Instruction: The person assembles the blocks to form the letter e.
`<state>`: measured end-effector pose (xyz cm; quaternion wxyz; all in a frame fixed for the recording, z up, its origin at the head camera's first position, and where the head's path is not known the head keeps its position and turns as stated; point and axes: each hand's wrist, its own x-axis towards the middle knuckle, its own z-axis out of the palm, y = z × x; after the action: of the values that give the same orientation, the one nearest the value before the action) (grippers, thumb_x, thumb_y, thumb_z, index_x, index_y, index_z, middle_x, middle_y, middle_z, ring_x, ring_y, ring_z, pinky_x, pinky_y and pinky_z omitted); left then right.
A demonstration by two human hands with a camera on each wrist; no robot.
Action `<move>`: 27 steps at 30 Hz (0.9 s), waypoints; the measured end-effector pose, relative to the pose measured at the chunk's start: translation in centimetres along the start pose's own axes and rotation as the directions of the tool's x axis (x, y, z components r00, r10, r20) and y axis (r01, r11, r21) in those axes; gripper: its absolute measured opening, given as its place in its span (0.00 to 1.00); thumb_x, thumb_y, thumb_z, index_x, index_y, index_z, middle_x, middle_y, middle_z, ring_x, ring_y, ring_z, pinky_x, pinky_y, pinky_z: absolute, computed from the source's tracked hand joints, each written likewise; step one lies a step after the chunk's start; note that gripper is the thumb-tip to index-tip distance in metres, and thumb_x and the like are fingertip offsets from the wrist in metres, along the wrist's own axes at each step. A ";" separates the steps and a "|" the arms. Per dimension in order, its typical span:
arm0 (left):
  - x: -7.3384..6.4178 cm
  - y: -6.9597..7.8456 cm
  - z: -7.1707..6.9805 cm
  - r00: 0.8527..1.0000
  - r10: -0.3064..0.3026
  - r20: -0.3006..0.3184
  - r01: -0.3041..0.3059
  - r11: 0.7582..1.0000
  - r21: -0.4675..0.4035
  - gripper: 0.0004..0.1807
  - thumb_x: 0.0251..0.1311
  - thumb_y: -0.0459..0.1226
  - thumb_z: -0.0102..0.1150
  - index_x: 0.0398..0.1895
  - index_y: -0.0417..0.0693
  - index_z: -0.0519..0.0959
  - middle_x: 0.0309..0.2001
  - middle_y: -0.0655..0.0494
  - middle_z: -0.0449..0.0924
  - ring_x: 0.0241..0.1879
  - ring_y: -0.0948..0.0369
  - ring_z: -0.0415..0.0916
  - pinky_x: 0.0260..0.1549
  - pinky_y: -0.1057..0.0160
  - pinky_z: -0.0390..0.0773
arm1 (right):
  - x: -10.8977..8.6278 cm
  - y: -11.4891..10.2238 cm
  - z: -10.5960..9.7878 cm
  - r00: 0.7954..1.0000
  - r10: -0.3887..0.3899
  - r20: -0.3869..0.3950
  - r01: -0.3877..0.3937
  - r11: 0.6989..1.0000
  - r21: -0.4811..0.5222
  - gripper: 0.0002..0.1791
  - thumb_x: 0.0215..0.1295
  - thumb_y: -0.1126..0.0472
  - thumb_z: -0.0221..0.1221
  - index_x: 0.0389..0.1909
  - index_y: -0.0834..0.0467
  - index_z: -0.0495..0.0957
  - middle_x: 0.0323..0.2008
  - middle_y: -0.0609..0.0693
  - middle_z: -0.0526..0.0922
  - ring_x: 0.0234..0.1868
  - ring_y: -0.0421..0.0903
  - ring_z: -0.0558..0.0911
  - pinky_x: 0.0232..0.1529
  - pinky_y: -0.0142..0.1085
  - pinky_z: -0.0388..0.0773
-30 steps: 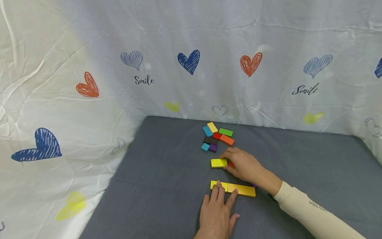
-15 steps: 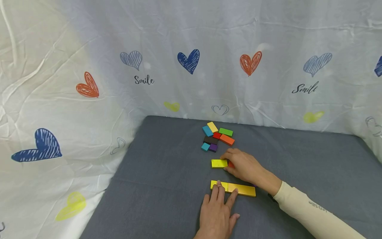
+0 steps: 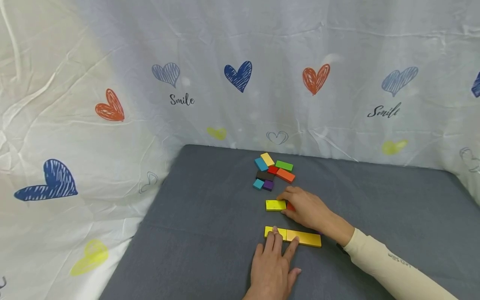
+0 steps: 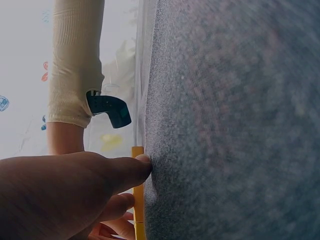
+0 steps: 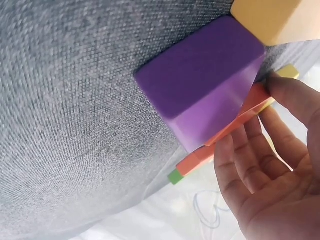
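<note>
My right hand [image 3: 309, 210] pinches an orange-red block [image 3: 290, 206] between thumb and fingers; most of that block is hidden under the hand. Its left end meets a lemon-yellow block [image 3: 275, 205]. Nearer me lies a row of two blocks end to end: a short yellow block [image 3: 268, 232] and a longer golden-yellow block [image 3: 309, 239]. Straight fingers of my left hand [image 3: 271, 266] rest on this row, one finger on each block. A purple block [image 5: 200, 70] fills the middle of the right wrist view, beside the golden block's corner [image 5: 280, 20].
Behind the right hand a loose cluster of blocks lies on the grey cloth [image 3: 210, 233], among them a green block [image 3: 283, 166], an orange block [image 3: 286, 175], a black block [image 3: 263, 176] and a light-blue block [image 3: 258, 184]. A white curtain [image 3: 277, 112] hangs beyond the table.
Both hands and the blocks stay almost where they were. Only a very slight shift of the whole view shows.
</note>
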<state>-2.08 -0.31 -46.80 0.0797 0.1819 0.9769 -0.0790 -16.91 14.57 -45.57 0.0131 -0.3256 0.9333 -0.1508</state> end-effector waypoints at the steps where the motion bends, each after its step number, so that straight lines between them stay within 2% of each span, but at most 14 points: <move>1: 0.0 0.0 0.0 1.000 0.001 0.000 -0.001 1.000 0.002 0.38 0.70 0.73 0.43 0.82 0.87 0.54 0.79 0.53 0.62 0.77 0.57 0.58 0.55 0.56 0.75 | 0.0 0.0 0.0 1.000 0.002 0.001 -0.002 1.000 0.000 0.21 0.63 0.55 0.76 0.56 0.55 0.87 0.48 0.47 0.82 0.46 0.46 0.82 0.46 0.45 0.85; 9: 0.0 0.0 -0.1 1.000 0.002 -0.002 -0.002 1.000 0.001 0.38 0.70 0.73 0.44 0.82 0.86 0.54 0.78 0.53 0.62 0.76 0.57 0.58 0.53 0.57 0.74 | 0.0 0.2 0.1 1.000 0.004 0.008 -0.004 1.000 0.004 0.21 0.65 0.54 0.75 0.57 0.53 0.87 0.48 0.46 0.82 0.45 0.44 0.81 0.44 0.43 0.84; 17: 0.0 0.1 -0.4 1.000 0.002 0.025 -0.002 1.000 0.009 0.38 0.71 0.73 0.42 0.82 0.87 0.53 0.79 0.54 0.62 0.78 0.58 0.57 0.57 0.57 0.74 | 0.0 0.2 0.0 1.000 0.005 0.012 -0.005 1.000 0.011 0.21 0.64 0.54 0.75 0.57 0.54 0.87 0.49 0.47 0.82 0.46 0.44 0.81 0.45 0.44 0.85; 27: -0.2 0.1 -0.5 1.000 -0.003 0.012 0.003 1.000 0.014 0.38 0.71 0.73 0.43 0.82 0.87 0.54 0.79 0.54 0.62 0.77 0.58 0.57 0.56 0.57 0.74 | 0.0 0.1 0.0 1.000 -0.002 0.011 0.002 1.000 0.009 0.21 0.64 0.55 0.76 0.57 0.55 0.87 0.49 0.48 0.82 0.46 0.44 0.81 0.46 0.44 0.85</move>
<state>-1.95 -0.17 -46.32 0.0841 0.1803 0.9761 -0.0870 -16.97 14.66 -45.60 0.0197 -0.3271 0.9323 -0.1534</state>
